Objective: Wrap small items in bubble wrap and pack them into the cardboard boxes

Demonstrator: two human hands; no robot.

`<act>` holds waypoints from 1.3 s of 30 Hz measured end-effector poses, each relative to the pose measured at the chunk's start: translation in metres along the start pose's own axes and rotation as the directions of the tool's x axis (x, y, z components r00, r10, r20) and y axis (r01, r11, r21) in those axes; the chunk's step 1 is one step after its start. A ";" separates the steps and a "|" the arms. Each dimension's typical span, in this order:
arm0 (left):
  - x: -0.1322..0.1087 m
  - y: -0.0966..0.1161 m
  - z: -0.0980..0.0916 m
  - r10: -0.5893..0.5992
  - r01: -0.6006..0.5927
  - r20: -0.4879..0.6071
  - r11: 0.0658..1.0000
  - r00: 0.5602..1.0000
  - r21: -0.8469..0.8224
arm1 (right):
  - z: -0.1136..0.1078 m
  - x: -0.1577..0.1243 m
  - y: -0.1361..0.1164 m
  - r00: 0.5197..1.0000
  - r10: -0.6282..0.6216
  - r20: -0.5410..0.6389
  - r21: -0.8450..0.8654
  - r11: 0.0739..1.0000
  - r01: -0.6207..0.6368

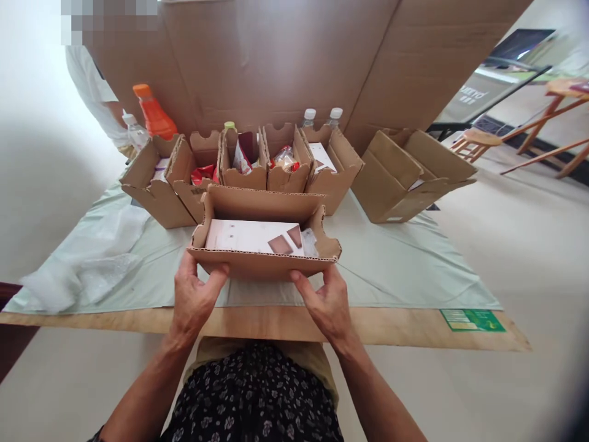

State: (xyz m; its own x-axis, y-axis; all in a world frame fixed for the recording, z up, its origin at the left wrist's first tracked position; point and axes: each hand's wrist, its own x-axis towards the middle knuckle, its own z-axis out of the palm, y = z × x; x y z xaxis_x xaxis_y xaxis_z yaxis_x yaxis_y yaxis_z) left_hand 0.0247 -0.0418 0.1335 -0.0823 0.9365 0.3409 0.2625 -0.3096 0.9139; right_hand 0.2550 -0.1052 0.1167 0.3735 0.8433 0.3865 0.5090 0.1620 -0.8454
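Both my hands hold an open-topped cardboard box (262,265) near the table's front edge. My left hand (197,294) grips its left end, thumb on the near wall and the fingers mostly hidden. At the right end my right hand (326,301) holds it the same way. Inside lies a white carton (248,236) printed with brown squares, and a piece of clear plastic wrap (310,243) sits to its right. Just behind stands a row of similar cardboard boxes (243,179) with packets and cartons in them.
Bubble wrap (83,276) lies at the left of the cloth-covered table (414,264). Two larger cardboard boxes (391,184) lean together at the right. Behind the row stand an orange bottle (156,116) and white-capped bottles (309,118). A cardboard panel (285,61) rises at the back; a person (92,86) stands beyond, left.
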 end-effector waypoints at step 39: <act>-0.073 0.011 0.062 0.031 0.052 0.474 0.986 0.880 -0.161 | -0.060 -0.007 0.084 0.945 0.110 -0.307 -0.035 0.991 -0.127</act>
State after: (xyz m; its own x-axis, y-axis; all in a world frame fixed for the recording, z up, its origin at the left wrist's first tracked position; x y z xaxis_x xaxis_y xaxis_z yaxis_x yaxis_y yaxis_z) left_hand 0.0927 -0.1030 0.1048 0.3919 0.8924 0.2237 0.0997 -0.2829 0.9540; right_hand 0.3419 -0.1286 0.0652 0.6470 0.6578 0.3857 0.4845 0.0360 -0.8741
